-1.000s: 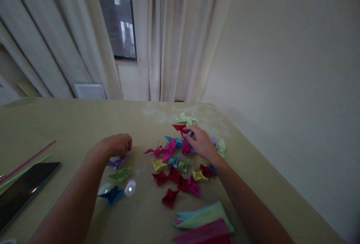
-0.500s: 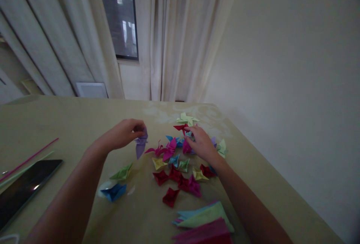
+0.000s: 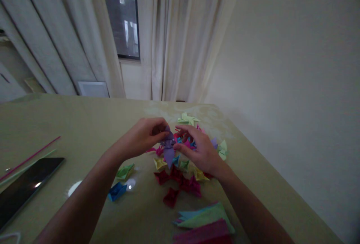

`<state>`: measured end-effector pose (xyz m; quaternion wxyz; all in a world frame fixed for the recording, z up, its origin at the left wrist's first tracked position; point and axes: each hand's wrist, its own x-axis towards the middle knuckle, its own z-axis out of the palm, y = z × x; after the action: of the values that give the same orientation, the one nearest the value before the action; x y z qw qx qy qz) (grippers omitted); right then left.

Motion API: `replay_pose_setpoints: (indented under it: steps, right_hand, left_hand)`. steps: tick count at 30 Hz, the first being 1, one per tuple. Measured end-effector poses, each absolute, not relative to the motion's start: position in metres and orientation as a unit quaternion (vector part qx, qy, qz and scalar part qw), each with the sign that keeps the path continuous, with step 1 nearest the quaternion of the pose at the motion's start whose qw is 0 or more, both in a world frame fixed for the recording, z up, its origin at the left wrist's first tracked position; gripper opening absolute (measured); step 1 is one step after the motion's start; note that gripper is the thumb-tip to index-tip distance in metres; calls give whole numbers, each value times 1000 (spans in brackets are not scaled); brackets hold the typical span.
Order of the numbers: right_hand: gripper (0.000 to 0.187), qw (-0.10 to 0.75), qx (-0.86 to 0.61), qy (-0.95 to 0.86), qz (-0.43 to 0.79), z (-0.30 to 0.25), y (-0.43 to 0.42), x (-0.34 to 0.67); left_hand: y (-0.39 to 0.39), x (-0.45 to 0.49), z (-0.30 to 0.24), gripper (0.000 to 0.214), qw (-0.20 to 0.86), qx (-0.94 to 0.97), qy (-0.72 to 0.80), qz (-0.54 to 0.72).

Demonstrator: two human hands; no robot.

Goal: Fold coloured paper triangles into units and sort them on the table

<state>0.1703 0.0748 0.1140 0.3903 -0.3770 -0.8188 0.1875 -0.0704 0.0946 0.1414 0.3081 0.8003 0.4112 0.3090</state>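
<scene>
My left hand (image 3: 149, 137) pinches a purple origami crane (image 3: 169, 155) between thumb and fingers, holding it above the table with one pointed end down. Just to its right is my right hand (image 3: 201, 147), with thumb and fingers apart; its thumb tip is at the crane's edge, and I cannot tell if they touch. Beneath and around both hands lie many folded papers, among them a yellow one (image 3: 160, 163), a dark red one (image 3: 171, 198) and a magenta one (image 3: 194, 187). My hands cover part of this group.
A green folded paper (image 3: 125, 171) and a blue one (image 3: 117, 191) lie by my left forearm. Paper sheets (image 3: 208, 217) are stacked near the front. A phone (image 3: 30, 184) and a pink stick (image 3: 33, 155) lie at left. A pale green folded star (image 3: 188, 119) lies at the back.
My left hand has carried the purple crane rightward, over the group of folded papers. My right hand has left the red folded paper and turned toward the crane.
</scene>
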Motion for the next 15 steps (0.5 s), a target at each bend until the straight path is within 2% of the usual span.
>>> replay_pose_setpoints:
  steps: [2, 6, 8, 10, 13, 15]
  right_hand:
    - [39, 385, -368, -831, 159, 117, 68, 167]
    - [10, 397, -377, -827, 130, 115, 67, 165]
    - [8, 390, -379, -829, 129, 114, 69, 166]
    - [9, 382, -389, -830, 118, 113, 72, 167]
    - [8, 386, -429, -813, 79, 108, 81, 172]
    - [8, 389, -458, -797, 60, 103, 89, 176]
  left_hand:
    - [91, -63, 143, 19, 322, 799, 397, 316]
    - [89, -60, 146, 22, 338, 801, 388, 307]
    - [91, -68, 145, 24, 317, 815, 397, 278]
    - [93, -82, 141, 27, 296, 831, 422, 211]
    - [99, -106, 129, 26, 258, 805, 533, 40]
    - [104, -117, 118, 36, 206, 764, 609, -49]
